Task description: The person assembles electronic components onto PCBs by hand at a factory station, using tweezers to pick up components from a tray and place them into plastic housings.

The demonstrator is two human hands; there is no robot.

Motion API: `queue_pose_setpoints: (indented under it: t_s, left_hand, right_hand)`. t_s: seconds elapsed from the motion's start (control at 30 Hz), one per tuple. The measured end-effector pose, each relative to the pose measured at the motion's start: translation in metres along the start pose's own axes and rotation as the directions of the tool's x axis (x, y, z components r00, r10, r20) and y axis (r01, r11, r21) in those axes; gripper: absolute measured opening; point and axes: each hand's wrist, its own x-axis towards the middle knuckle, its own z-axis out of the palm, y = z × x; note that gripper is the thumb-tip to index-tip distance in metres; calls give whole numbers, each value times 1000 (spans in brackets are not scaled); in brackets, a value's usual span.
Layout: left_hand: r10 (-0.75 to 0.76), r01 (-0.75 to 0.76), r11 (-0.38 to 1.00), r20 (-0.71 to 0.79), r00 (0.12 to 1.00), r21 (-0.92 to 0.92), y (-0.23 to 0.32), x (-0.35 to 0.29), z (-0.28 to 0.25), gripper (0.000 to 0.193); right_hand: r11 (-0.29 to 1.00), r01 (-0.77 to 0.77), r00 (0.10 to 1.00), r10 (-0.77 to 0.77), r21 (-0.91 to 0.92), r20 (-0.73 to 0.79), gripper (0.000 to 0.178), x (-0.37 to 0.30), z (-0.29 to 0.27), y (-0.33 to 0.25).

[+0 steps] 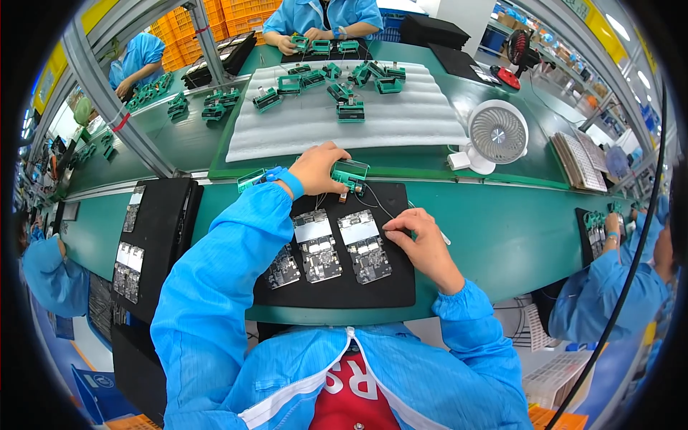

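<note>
My left hand [319, 169] is closed on a green plastic-framed electronic part [351, 170] above the far edge of a black mat [337, 295]. From that part a thin wire [380, 203] curves toward my right hand [421, 242], whose thumb and forefinger are pinched at its end. A pale, slim object [446, 239] pokes out beside the right hand; its kind is unclear. Below the hands lie circuit boards with silvery plates, one in the middle [319, 256], one at right [369, 256], and another [284, 271] partly behind my left sleeve. Another green part [251, 180] sits left of my wrist.
Beyond stands a white foam sheet [287, 132] bearing several green parts [351, 111]. A small white fan [497, 135] is at right. Black pads with boards [129, 271] lie at left, near a metal post [118, 118]. Co-workers sit across [322, 18] and at both sides.
</note>
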Motion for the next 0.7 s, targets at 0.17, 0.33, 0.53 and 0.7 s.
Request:
queue_pose_setpoints:
  t_s: [0.17, 0.33, 0.53, 0.7]
  left_hand:
    - [65, -149, 947, -284, 957, -285, 29, -15, 1, 62]
    - [-117, -101, 782, -304, 946, -616, 49, -29, 20, 59]
    - [-357, -15, 448, -194, 914, -894, 53, -40, 59, 62]
    - [-347, 25, 564, -209, 914, -825, 63, -55, 68, 74]
  right_hand:
    - [956, 140, 984, -163, -256, -69, 11, -17, 7, 4]
    - [849, 397, 911, -410, -348, 38, 17, -40, 18, -6]
    - [888, 364, 931, -357, -281, 75, 17, -66, 35, -5]
    - [850, 374, 925, -372, -370, 79, 17, -75, 37, -8]
